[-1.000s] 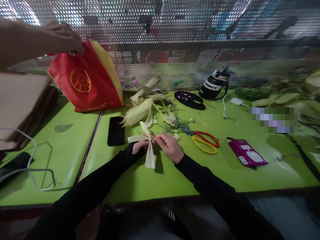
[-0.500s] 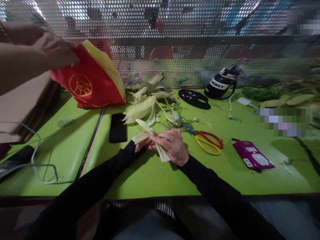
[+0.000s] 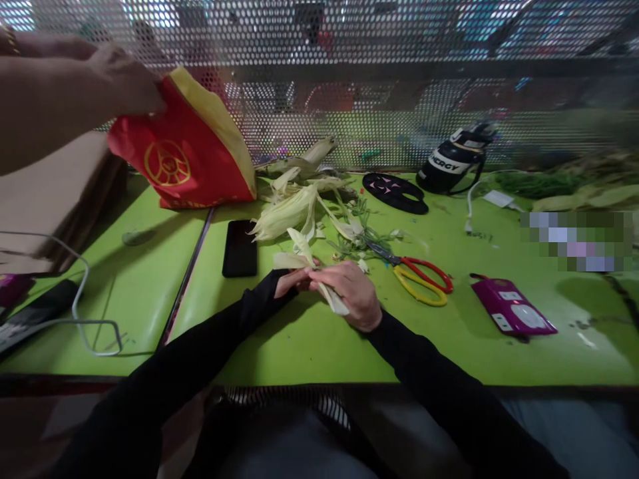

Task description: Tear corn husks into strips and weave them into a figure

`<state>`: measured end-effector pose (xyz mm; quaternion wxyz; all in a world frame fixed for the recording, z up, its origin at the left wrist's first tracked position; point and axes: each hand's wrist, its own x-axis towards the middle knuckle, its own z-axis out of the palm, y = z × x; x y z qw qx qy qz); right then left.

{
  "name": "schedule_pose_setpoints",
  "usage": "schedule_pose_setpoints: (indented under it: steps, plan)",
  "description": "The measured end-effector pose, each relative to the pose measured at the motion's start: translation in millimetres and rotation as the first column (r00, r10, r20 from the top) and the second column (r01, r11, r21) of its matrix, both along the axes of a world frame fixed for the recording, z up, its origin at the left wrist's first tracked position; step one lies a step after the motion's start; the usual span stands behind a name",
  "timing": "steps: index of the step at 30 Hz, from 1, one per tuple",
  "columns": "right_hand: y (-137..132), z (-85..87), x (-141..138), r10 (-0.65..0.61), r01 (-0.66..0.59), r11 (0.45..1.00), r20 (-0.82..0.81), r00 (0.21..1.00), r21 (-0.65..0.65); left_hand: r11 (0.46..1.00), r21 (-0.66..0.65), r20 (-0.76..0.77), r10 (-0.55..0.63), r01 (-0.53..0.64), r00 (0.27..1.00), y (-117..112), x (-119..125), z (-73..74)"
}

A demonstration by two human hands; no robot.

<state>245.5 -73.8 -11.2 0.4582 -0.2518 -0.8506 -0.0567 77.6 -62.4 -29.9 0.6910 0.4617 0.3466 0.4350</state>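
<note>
Pale corn husk strips [image 3: 333, 299] are pinched between my two hands above the green table [image 3: 279, 352]. My left hand [image 3: 293, 281] is closed at the strips' middle, its fingertips partly hidden behind the other hand. My right hand [image 3: 352, 293] wraps its fingers around the same strips from the right, and one end hangs below its fingers. Just beyond lies a pile of corn husks [image 3: 284, 214] with thin green scraps [image 3: 367, 229] beside it. Scissors [image 3: 424, 279] with red and yellow handles rest to the right, partly open.
At left, another person's hand [image 3: 120, 83] holds a red and yellow bag [image 3: 200, 153]. A black phone [image 3: 240, 248], purple power strip [image 3: 513, 306], black bottle [image 3: 454, 159] and dark flat palette-shaped piece [image 3: 394, 192] lie around. Cardboard [image 3: 54, 193] and a grey cable [image 3: 80, 286] occupy the left; perforated metal mesh [image 3: 319, 100] stands behind.
The view has shifted slightly, moving the table items a little right and up. My hands still grip the husk strips, whose angle has changed slightly. The other person still holds the bag.
</note>
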Motion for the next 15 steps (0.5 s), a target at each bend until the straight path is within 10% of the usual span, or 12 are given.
schedule_pose_setpoints:
  steps: [7, 15]
  plan:
    - [4.3, 4.7, 5.0, -0.081, 0.055, 0.971, -0.101, 0.992, -0.233, 0.981, -0.17, 0.08, -0.086, 0.099, 0.993, -3.9, -1.3, 3.9]
    - [-2.5, 0.9, -3.6, -0.066, 0.073, 0.992, 0.069, 0.995, -0.105, 0.994, -0.109, 0.035, 0.008, -0.004, 0.999, 0.0, -1.8, 8.5]
